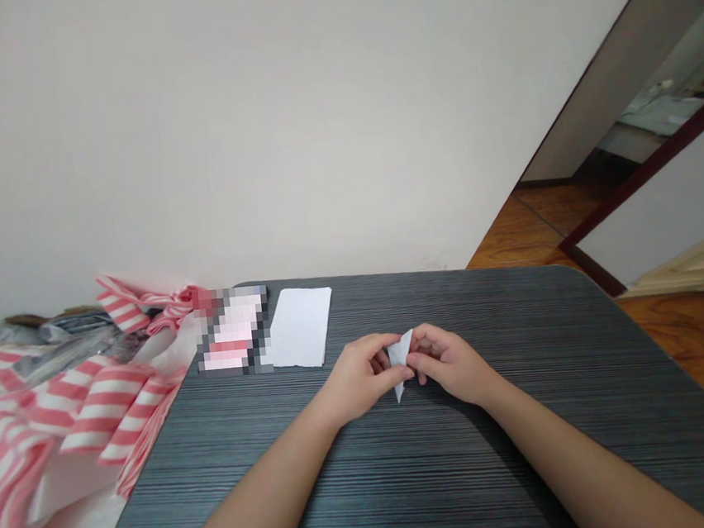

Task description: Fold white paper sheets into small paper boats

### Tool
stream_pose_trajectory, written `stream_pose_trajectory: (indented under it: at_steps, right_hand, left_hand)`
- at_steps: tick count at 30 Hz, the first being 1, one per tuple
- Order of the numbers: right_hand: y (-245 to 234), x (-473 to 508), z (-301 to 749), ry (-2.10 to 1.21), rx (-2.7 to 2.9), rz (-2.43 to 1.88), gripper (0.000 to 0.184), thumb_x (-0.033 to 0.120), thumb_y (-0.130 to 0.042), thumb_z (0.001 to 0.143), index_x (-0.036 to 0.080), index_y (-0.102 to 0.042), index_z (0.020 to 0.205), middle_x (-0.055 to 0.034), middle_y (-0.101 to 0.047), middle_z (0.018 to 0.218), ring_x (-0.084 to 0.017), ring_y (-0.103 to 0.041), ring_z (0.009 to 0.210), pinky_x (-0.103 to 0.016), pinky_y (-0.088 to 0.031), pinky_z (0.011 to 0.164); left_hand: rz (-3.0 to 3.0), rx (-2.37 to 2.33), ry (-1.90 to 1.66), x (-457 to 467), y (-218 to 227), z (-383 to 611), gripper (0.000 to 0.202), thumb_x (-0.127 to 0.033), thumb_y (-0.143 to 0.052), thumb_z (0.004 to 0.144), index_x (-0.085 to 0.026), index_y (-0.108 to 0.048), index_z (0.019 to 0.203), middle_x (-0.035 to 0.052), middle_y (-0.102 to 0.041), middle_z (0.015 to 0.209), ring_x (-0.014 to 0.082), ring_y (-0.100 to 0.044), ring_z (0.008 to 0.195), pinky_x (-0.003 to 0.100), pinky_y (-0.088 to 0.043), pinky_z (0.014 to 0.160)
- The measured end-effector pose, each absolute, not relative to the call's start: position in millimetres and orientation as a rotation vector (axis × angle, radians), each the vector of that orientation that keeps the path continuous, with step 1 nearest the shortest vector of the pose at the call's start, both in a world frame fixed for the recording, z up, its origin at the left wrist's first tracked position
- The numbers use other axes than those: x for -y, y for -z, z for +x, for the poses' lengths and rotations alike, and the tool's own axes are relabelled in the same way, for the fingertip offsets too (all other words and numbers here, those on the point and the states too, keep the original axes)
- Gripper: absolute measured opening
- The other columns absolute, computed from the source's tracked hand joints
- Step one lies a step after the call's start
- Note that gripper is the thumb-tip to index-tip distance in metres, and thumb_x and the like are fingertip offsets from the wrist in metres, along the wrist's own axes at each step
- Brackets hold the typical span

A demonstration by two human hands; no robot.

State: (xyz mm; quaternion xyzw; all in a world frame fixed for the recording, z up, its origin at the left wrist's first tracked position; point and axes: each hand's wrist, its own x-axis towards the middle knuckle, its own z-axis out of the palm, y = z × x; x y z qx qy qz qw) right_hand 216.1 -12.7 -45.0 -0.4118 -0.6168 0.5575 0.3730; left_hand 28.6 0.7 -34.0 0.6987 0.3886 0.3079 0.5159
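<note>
A small folded piece of white paper (400, 363), pointed at its lower end, is held upright just above the dark striped table (525, 380). My left hand (363, 377) pinches its left side with curled fingers. My right hand (449, 362) pinches its right side, fingers pressed together. Both hands meet at the paper near the middle of the table.
A flat white sheet of paper (301, 327) lies at the table's far left, beside a blurred pink and white object (232, 332). Red-and-white striped plastic bags (61, 416) pile off the left edge. A white wall stands behind; wooden floor (695, 330) lies to the right.
</note>
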Motion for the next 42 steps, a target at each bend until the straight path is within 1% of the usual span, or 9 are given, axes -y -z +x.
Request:
stream_pose_trajectory:
  at_steps: [3,9,15,20,24,28,31,38,42]
  right_hand:
    - [46,13,215,-1.422,1.584,-1.051,0.013,0.027,-0.060,0.083,0.019,-0.052,0.089,0.0011,-0.059,0.072,-0.010,-0.053,0.057,-0.022,-0.045,0.052]
    - [48,12,215,-1.389,1.602,-1.054,0.012,0.027,-0.055,0.086,0.020,-0.050,0.094,-0.0003,-0.061,0.073,-0.012,-0.057,0.061,-0.022,-0.045,0.049]
    - [48,15,217,-1.211,1.658,-1.147,0.022,0.029,-0.047,0.091,0.022,-0.044,0.111,-0.0008,-0.062,0.074,-0.014,-0.060,0.060,-0.023,-0.045,0.048]
    - [43,16,216,-1.241,1.744,-1.107,0.023,0.024,-0.046,0.090,0.022,-0.046,0.114,-0.0011,-0.064,0.077,-0.013,-0.061,0.061,-0.023,-0.046,0.053]
    - [43,14,218,-1.196,1.712,-1.152,0.030,0.023,-0.044,0.091,0.022,-0.046,0.121,0.0005,-0.062,0.070,-0.012,-0.059,0.058,-0.023,-0.045,0.052]
    - [46,12,221,-1.203,1.657,-1.187,0.028,0.027,-0.043,0.092,0.021,-0.054,0.117,0.0009,-0.060,0.064,-0.011,-0.053,0.051,-0.023,-0.043,0.049]
    - [45,12,223,-1.202,1.646,-1.184,0.027,0.026,-0.041,0.092,0.019,-0.060,0.110,-0.0002,-0.061,0.065,-0.011,-0.051,0.049,-0.024,-0.043,0.049]
    - [40,13,225,-1.105,1.743,-1.028,0.026,0.023,-0.043,0.092,0.020,-0.063,0.109,-0.0042,-0.059,0.084,-0.010,-0.053,0.055,-0.026,-0.046,0.054]
    - [43,13,225,-1.000,1.794,-1.073,0.025,0.022,-0.048,0.090,0.021,-0.064,0.109,-0.0052,-0.059,0.089,-0.010,-0.054,0.058,-0.026,-0.046,0.055]
  left_hand:
    - [1.665,-0.940,-0.733,-1,35,28,0.047,-0.037,-0.068,0.071,-0.016,-0.061,0.112,0.0051,-0.062,0.083,0.0117,-0.053,0.064,0.023,-0.042,0.059]
    - [1.623,-0.968,-0.716,-2,35,27,0.047,-0.039,-0.065,0.074,-0.015,-0.057,0.115,0.0034,-0.060,0.075,0.0124,-0.054,0.064,0.023,-0.043,0.057]
    - [1.529,-0.933,-0.794,-1,37,28,0.042,-0.034,-0.062,0.078,-0.016,-0.055,0.116,0.0042,-0.061,0.082,0.0127,-0.058,0.069,0.024,-0.045,0.062]
    - [1.477,-0.891,-0.782,0,39,27,0.042,-0.032,-0.061,0.079,-0.016,-0.052,0.117,0.0065,-0.063,0.088,0.0148,-0.060,0.074,0.026,-0.047,0.066]
    - [1.431,-0.830,-0.814,0,37,26,0.038,-0.027,-0.057,0.082,-0.016,-0.051,0.118,0.0079,-0.064,0.094,0.0166,-0.061,0.083,0.029,-0.047,0.075]
    - [1.366,-0.758,-0.839,-1,34,26,0.036,-0.022,-0.054,0.083,-0.016,-0.048,0.118,0.0076,-0.064,0.095,0.0166,-0.061,0.087,0.030,-0.046,0.079]
    - [1.315,-0.711,-0.886,-2,32,27,0.037,-0.018,-0.055,0.082,-0.016,-0.046,0.118,0.0093,-0.063,0.104,0.0172,-0.060,0.092,0.031,-0.045,0.083]
    - [1.171,-0.692,-0.990,-4,33,28,0.038,-0.011,-0.058,0.078,-0.018,-0.047,0.114,0.0105,-0.053,0.125,0.0186,-0.056,0.104,0.032,-0.044,0.088]
    - [1.054,-0.665,-0.979,-5,37,28,0.037,-0.016,-0.060,0.079,-0.019,-0.046,0.114,0.0114,-0.053,0.124,0.0198,-0.058,0.101,0.035,-0.047,0.087]
